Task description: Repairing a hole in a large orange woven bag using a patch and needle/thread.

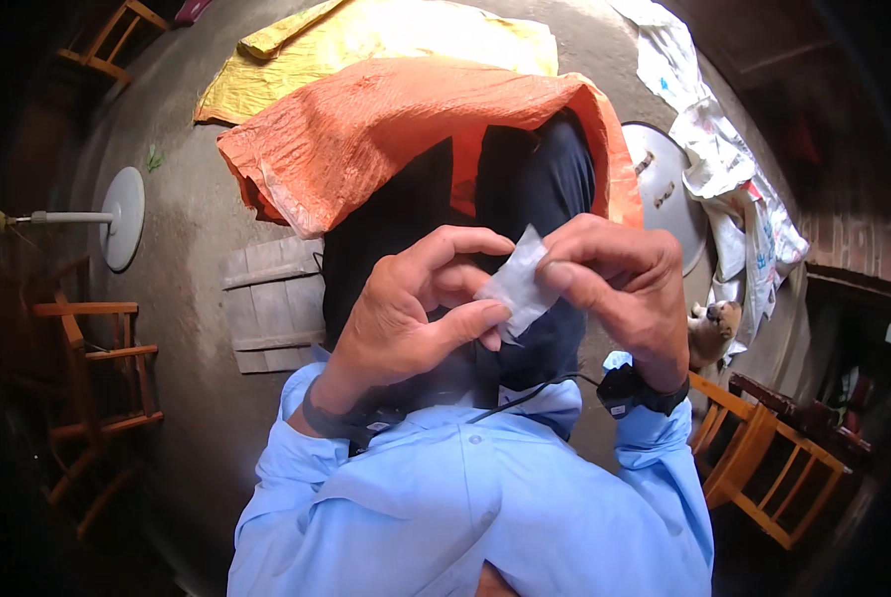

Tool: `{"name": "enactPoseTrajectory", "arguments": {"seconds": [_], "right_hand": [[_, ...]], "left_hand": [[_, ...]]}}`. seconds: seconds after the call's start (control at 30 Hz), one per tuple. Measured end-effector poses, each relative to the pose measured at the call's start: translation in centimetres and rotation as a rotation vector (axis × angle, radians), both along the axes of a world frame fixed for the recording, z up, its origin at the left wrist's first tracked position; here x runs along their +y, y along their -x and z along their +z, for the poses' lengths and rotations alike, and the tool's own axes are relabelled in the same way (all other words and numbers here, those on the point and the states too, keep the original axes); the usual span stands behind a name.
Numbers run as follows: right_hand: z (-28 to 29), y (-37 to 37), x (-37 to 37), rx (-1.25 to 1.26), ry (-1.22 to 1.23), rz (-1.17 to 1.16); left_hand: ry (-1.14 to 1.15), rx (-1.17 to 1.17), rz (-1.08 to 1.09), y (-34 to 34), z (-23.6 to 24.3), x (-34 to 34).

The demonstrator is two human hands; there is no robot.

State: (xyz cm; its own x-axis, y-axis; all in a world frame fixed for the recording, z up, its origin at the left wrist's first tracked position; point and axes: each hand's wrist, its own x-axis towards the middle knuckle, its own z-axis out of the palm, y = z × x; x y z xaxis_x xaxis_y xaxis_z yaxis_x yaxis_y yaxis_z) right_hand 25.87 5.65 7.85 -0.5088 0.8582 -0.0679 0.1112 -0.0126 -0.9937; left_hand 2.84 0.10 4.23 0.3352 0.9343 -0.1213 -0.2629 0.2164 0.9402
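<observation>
A grey floor (182, 328) lies below; the left hand (398, 310) and right hand (630, 279) grip a white packet (521, 283) in their fingers (580, 287).

Packet (527, 289) sits between left hand (406, 308) and right hand (630, 289), over the person's thighs (537, 179), with one sack (366, 114) draped across the knees in front and a second sack (465, 30) on the floor (182, 328) beyond it. Left side: slatted board (276, 316) beside the legs, stand (125, 219) farther out, chair (102, 373) at far left, another chair (112, 40) far ahead-left. Right side: disc (665, 199) near the knee, crumpled sheeting (714, 159) just past it, puppy (712, 333) beside the sheeting's near end, wooden seat (764, 453) behind puppy, nearer the person.
</observation>
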Motion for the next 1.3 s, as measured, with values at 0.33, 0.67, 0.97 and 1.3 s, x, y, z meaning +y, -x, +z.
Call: {"name": "enactPoseTrajectory", "arguments": {"seconds": [0.33, 0.67, 0.97, 1.3], "right_hand": [[0.1, -1.1, 0.4, 0.149, 0.089, -0.088], [2.4, 1.3, 3.3, 0.241, -0.204, -0.152], [1.6, 5.2, 10.0, -0.116, -0.767, 0.229], [-0.7, 3.0, 8.6, -0.066, -0.505, 0.328]], "left_hand": [[-0.074, 0.165, -0.182, 2.3, -0.4, 0.0], [-0.180, 0.389, 0.632, 12.0, 0.3, -1.6], [-0.041, 0.222, 0.452, 11.0, 0.7, 4.2], [-0.394, 0.393, 0.502, 8.6, 1.1, 0.9]]}}
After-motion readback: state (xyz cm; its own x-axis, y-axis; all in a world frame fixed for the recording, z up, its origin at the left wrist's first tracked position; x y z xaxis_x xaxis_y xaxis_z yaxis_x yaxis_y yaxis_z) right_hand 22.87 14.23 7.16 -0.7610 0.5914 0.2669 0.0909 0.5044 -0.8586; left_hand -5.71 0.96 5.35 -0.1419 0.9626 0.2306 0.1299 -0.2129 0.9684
